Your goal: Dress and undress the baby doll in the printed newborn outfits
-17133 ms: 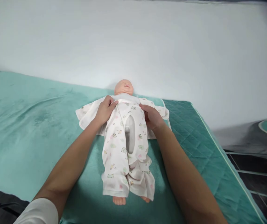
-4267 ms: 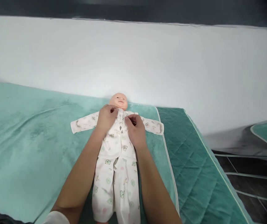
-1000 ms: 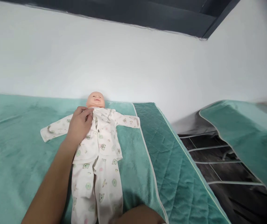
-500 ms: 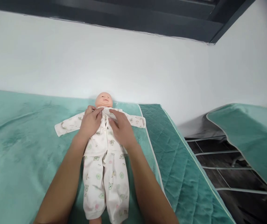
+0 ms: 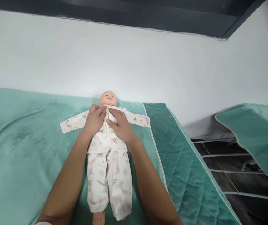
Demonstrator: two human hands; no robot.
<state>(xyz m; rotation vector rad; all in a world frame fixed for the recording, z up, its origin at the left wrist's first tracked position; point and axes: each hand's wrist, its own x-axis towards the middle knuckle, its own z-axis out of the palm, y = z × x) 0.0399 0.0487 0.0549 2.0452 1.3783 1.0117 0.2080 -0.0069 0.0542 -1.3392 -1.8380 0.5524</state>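
Note:
A baby doll (image 5: 107, 98) lies on its back on the green bed cover, head toward the wall. It wears a white printed shirt (image 5: 103, 140) and matching trousers (image 5: 120, 178); one bare foot shows below the left trouser leg. My left hand (image 5: 96, 118) is at the left side of the shirt front, just below the neck, fingers bent onto the fabric. Opposite it, my right hand (image 5: 120, 123) grips the other side near the collar, thumb lower down. The shirt's edges meet between my hands. Both fingertips partly hide the fastening.
The green cover (image 5: 19, 156) spreads to the left, with a quilted darker green mattress (image 5: 183, 162) along the right. Beyond it are a bare slatted frame (image 5: 230, 171) and a folded-back green cover (image 5: 260, 134). A white wall (image 5: 124, 59) stands behind, under a dark overhead frame (image 5: 112, 14).
My hands have come slightly closer together, and the gap in the shirt front below the neck has narrowed. The whole view has shifted a little, placing the doll further right.

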